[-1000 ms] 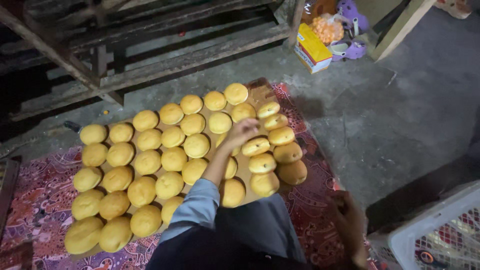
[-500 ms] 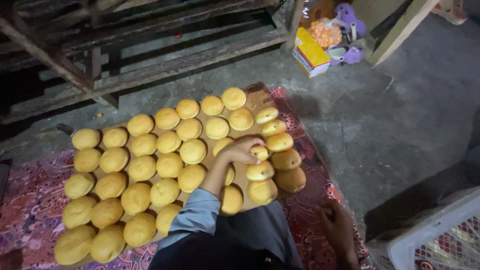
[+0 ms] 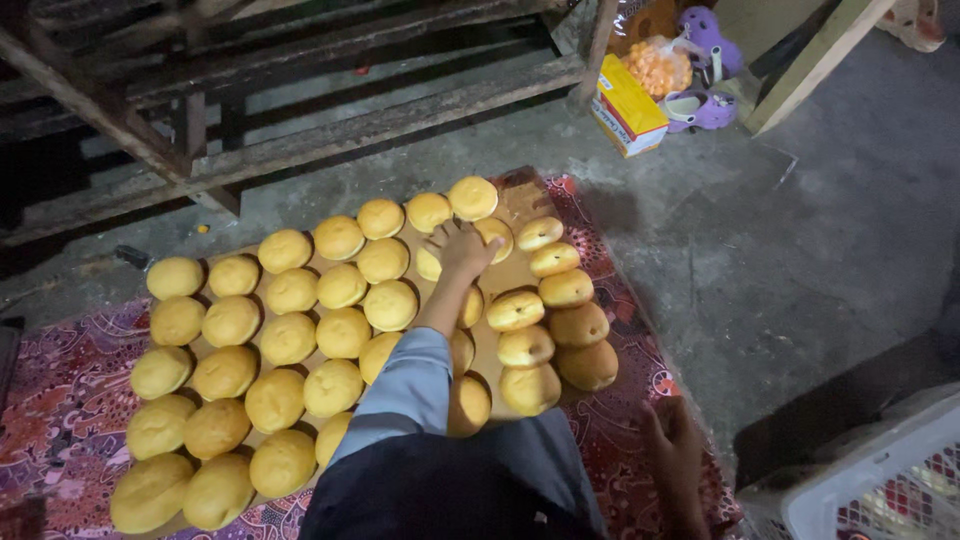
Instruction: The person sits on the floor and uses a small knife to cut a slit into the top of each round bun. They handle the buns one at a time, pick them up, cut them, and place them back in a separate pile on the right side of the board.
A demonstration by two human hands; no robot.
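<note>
Several round yellow buns (image 3: 342, 332) lie in rows on a wooden board (image 3: 520, 200), which sits on a red patterned mat (image 3: 60, 400). My left hand (image 3: 465, 252), in a light blue sleeve, reaches across the board. Its spread fingers rest on a bun (image 3: 497, 232) in the far rows, between the round buns and a right-hand column of darker, split-topped buns (image 3: 565, 288). My right hand (image 3: 675, 445) rests flat on the mat's near right edge and holds nothing. My dark trouser leg (image 3: 450, 490) hides the board's near edge.
A dark wooden rack (image 3: 300, 110) runs along the far side. A yellow box (image 3: 628, 105), a bag of orange items (image 3: 660, 65) and purple shoes (image 3: 705, 90) stand at the back right. A white plastic crate (image 3: 870, 480) is at the near right, on grey concrete floor (image 3: 800, 250).
My left hand has left the bun in the right-hand column and moved farther away, onto a bun near the far rows. My right hand has stayed on the mat.
</note>
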